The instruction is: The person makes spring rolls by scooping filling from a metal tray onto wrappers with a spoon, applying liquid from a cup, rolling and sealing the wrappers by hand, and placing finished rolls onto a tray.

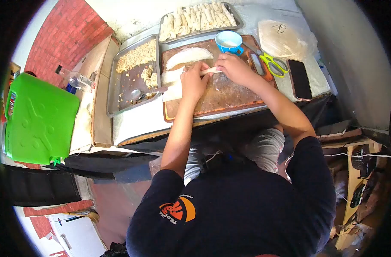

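Both my hands hold a pale dough roll over a brown wooden board. My left hand has its fingers closed around the roll's left end. At the other end, my right hand pinches it with the fingertips. Flat pale wrapper sheets lie on the board beside my left hand, and a folded sheet lies behind it. Just beyond my right hand stands a light-blue cup with whitish contents.
A metal tray at left holds crumbly filling and a spoon. Rows of finished rolls fill a tray behind. Right of the board are green-handled scissors, a phone and a plastic bag. A green jerrycan stands far left.
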Demonstrator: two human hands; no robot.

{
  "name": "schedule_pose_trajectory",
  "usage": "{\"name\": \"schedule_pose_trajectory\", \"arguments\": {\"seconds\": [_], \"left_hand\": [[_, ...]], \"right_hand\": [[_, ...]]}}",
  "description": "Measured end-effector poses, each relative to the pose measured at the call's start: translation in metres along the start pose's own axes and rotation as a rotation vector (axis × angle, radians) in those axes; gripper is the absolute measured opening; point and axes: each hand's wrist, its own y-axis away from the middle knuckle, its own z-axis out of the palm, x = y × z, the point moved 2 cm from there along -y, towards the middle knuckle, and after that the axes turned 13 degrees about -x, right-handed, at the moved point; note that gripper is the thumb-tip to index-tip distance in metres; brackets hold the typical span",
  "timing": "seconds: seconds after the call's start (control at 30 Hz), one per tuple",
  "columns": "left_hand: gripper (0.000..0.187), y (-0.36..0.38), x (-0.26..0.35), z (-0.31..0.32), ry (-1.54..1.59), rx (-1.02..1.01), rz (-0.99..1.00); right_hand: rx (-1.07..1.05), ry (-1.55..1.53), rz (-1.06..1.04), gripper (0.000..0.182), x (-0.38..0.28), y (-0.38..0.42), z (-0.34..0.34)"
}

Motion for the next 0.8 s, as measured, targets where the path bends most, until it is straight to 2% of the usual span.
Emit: {"name": "schedule_pose_trajectory", "arguments": {"seconds": [0.1,0.2,0.3,0.4,0.5,0.53,0.57,0.63,0.67,0.7,0.73,0.77,0.8], "left_hand": [[0.019,-0.008,-0.001,0.002,0.069,-0.067,-0.113],[0.022,-0.015,-0.007,0.011,-0.097,0.037,-0.098],[0.024,-0.017,-0.008,0.011,0.072,0.069,-0.128],[0.023,0.004,0.018,-0.01,0.0,0.149,-0.007],[0.021,0.052,0.04,-0.041,0.069,0.227,0.217],[0.02,0.072,0.04,-0.05,0.049,0.251,0.261],[0.019,0.093,0.028,-0.052,0.013,0.356,0.291],[0.019,0.133,-0.006,-0.062,-0.024,0.563,0.215],[0.019,0.15,-0.031,-0.063,0.011,0.664,0.106],[0.021,0.163,-0.051,-0.064,0.098,0.705,-0.062],[0.024,0.17,-0.066,-0.069,0.14,0.74,-0.22],[0.026,0.172,-0.079,-0.072,0.163,0.78,-0.282],[0.027,0.174,-0.086,-0.071,0.238,0.808,-0.32]], "right_hand": [[0.05,-0.012,0.092,0.013,-0.006,-0.003,-0.002],[0.05,0.09,0.032,0.016,-0.007,-0.001,0.002],[0.035,-0.035,0.017,0.019,-0.006,-0.001,0.004],[0.049,0.07,-0.005,0.015,0.001,-0.007,0.01],[-0.07,0.212,0.026,0.017,0.004,-0.016,0.012],[-0.008,0.138,-0.035,0.017,-0.002,-0.015,0.002],[-0.005,-0.08,0.023,0.018,-0.004,-0.02,-0.007],[-0.016,-0.513,0.134,0.02,-0.003,-0.033,-0.018],[-0.016,-0.745,0.106,0.021,0.014,-0.048,-0.015],[-0.036,-0.894,0.257,0.019,0.01,-0.06,-0.027],[0.014,-1.116,0.292,0.02,0.011,-0.076,-0.032],[0.064,-1.337,0.327,0.021,0.013,-0.095,-0.036],[0.122,-1.364,0.308,0.022,0.012,-0.114,-0.043]]}}
